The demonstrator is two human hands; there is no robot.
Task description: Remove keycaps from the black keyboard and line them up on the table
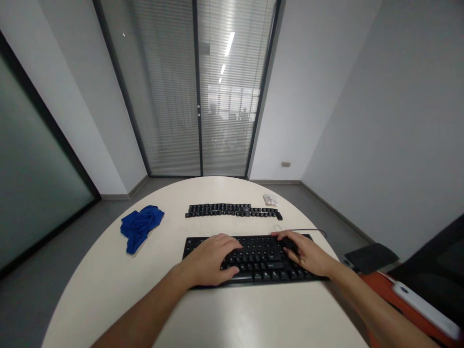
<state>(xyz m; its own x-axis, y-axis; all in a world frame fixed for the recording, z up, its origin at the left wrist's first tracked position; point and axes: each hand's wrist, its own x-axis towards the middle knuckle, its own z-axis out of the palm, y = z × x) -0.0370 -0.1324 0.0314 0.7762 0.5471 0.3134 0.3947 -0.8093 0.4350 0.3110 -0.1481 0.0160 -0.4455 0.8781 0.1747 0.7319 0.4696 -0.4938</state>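
Observation:
A black keyboard (250, 278) lies on the round pale table, with my hands over both its ends. My left hand (213, 258) rests palm down on its left part, thumb and fingers apart, hiding the keys beneath. At the right end, my right hand (304, 251) lies over the keys with a dark gap between thumb and forefinger; nothing held can be made out there. Behind the keyboard, loose black keycaps (217, 209) are set out in rows. A thin wire loop (277, 228) lies just beyond the keyboard's far edge, near my right fingertips.
A crumpled blue cloth (141, 224) lies on the table (232, 314) at the left. A small clear bag (270, 199) sits at the back right. A black cable (308, 230) runs toward the right edge. A white power strip (424, 307) rests on an orange surface at the right.

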